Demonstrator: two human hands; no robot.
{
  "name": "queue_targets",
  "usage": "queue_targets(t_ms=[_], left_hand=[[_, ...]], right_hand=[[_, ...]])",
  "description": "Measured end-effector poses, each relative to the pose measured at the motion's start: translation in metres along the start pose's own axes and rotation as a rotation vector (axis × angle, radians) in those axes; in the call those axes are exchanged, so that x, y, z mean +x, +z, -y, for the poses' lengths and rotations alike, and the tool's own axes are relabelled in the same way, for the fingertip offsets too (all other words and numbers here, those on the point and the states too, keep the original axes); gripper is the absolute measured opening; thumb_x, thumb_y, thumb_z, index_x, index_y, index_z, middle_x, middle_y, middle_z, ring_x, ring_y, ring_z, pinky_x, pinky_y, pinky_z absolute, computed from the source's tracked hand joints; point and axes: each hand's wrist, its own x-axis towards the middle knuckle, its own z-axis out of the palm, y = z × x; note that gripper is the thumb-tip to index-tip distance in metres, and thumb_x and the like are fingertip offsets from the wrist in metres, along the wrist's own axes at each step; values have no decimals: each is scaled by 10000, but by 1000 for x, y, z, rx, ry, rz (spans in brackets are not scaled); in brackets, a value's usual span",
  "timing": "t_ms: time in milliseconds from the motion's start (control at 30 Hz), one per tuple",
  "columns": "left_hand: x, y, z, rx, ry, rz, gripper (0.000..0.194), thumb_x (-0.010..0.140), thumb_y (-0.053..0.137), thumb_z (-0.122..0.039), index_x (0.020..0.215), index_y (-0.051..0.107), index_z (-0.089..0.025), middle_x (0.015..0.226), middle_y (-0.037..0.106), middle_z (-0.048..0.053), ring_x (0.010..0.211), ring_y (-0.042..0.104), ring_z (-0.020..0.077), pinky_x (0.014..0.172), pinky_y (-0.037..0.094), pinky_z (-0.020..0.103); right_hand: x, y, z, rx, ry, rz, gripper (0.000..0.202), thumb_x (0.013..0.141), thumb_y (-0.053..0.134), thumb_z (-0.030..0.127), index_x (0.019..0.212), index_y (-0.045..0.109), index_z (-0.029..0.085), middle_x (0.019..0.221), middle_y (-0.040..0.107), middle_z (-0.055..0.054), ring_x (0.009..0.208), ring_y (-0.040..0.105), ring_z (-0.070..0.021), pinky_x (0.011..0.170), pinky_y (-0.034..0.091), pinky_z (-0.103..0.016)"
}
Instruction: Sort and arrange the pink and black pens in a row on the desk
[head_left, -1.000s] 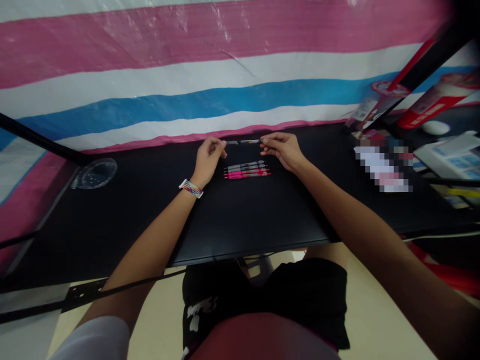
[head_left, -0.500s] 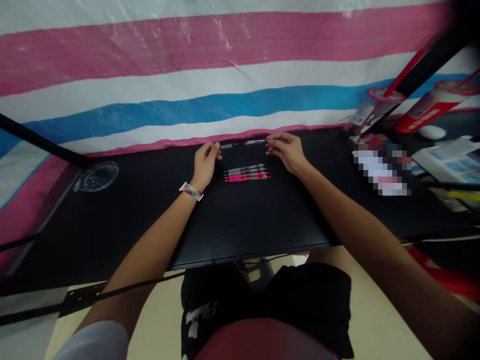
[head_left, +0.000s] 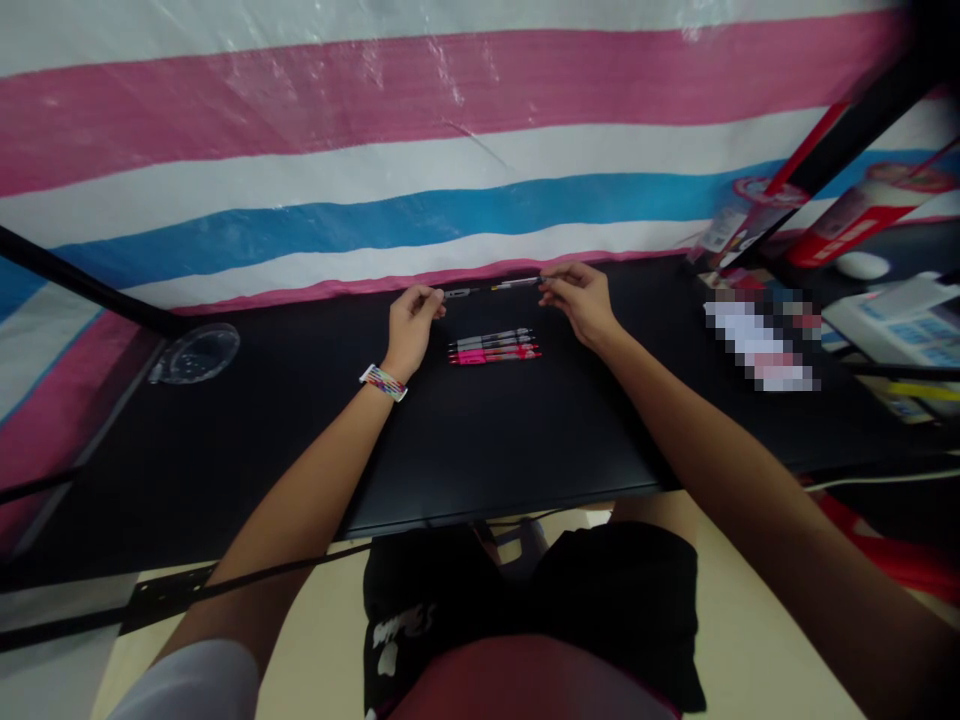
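Above the far part of the black table (head_left: 517, 430), my left hand (head_left: 411, 325) pinches a dark grey pen barrel (head_left: 457, 293) with a clip-like slot, pointing right. Opposite it, my right hand (head_left: 581, 300) grips by its end a thin, pale pen part with a refill (head_left: 516, 283), yellowish toward its left tip. The two pieces are nearly in line, with a narrow gap or dark stretch between them. Just nearer to me lies a row of several pens (head_left: 493, 347), black-and-grey ones behind and pink-red ones in front. My fingers hide the outer ends of both pieces.
A clear plastic lid (head_left: 199, 353) lies at the left. To the right are a blurred-out packet (head_left: 765, 345), a plastic cup with a red straw (head_left: 750, 215), a red-and-white cup (head_left: 862, 215) and a white mouse-like object (head_left: 862, 265). A striped sheet (head_left: 420, 160) hangs behind.
My right hand has shifted slightly right with its pen part, and the gap to the barrel looks a little wider. My left hand and the row of pens have barely moved.
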Motion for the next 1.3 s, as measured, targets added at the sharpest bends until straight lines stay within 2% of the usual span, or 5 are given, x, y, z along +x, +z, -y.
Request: queue_targets(t_ms=[200,367,733,1000,1300], left_hand=[[-3,0,-7,141,53,120,583,1131,565,-665,727,593,-245,574,521,-17,609,609,153,683,533,335],[-3,1,0,60,109,179,271,1028,784,-513,1047,694,-259,828,703,9,823,740,179,833,587,356],[-3,-4,0,225,224,171,823,906,903,-635,1597,565,-345,1303,789,105,1323,728,359,1130,540,556],[-4,-4,-5,223,218,181,818,928,874,-649,1614,575,-320,1269,823,101,1262,744,327,1184,501,541],[-4,-1,-10,314,89,164,392,1089,680,-526,832,814,-262,882,827,53,933,740,253,1044,533,458]], right_hand=[[-14,12,3,10,61,199,307,735,957,363,963,825,205,905,796,-69,792,744,-208,874,673,-442],[-11,9,1,8,83,147,235,755,941,313,913,808,199,870,772,-67,758,730,-200,849,673,-444],[-9,9,1,71,108,122,218,710,946,279,882,830,214,858,783,-57,808,743,-207,874,683,-432],[-10,11,4,53,123,119,217,696,938,289,870,831,216,860,780,-49,809,740,-203,869,683,-416],[-11,12,3,24,112,121,199,714,922,286,872,819,223,857,779,-45,788,735,-198,882,686,-425]])
